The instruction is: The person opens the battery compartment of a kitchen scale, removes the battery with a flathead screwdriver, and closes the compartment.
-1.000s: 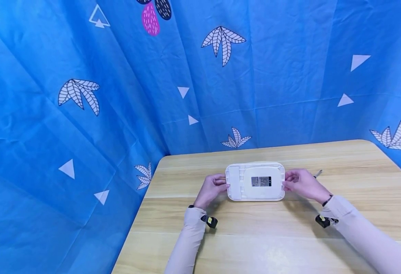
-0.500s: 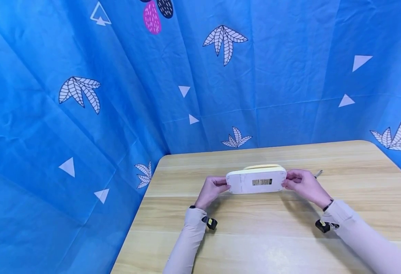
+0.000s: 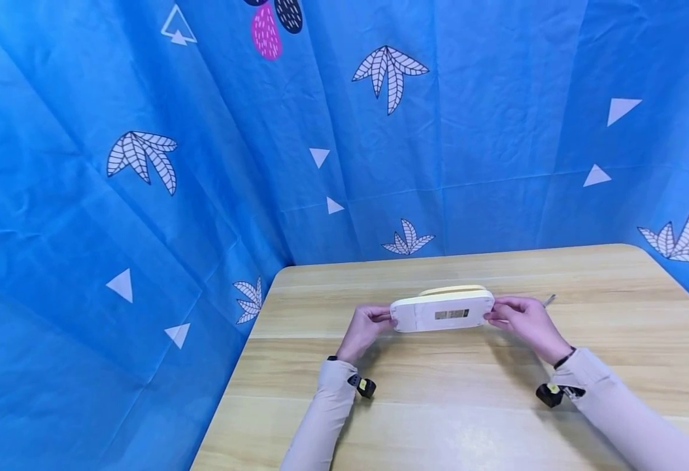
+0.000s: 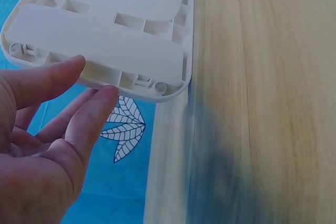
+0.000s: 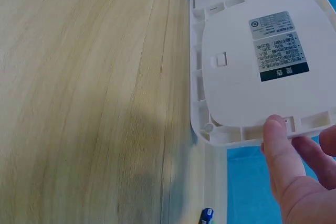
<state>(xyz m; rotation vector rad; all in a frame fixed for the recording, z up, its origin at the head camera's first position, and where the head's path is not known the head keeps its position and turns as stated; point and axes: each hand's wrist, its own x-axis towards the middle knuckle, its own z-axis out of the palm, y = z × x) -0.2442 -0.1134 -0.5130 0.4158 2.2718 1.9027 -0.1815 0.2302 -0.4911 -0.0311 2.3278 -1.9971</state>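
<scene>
Since one second ago the white plastic device (image 3: 442, 313) has tipped from facing the camera, underside up, to nearly edge-on, so it is being turned over above the wooden counter (image 3: 438, 405). Left hand (image 3: 367, 327) and right hand (image 3: 523, 318) each pinch one short end with thumb and fingers. Its ribbed, glossy underside carries a printed label (image 5: 278, 45); corners are rounded.

A light wooden table (image 3: 438, 405) carries a small dark-tipped tool (image 3: 548, 300) lying on its far right part, near the edge.
</scene>
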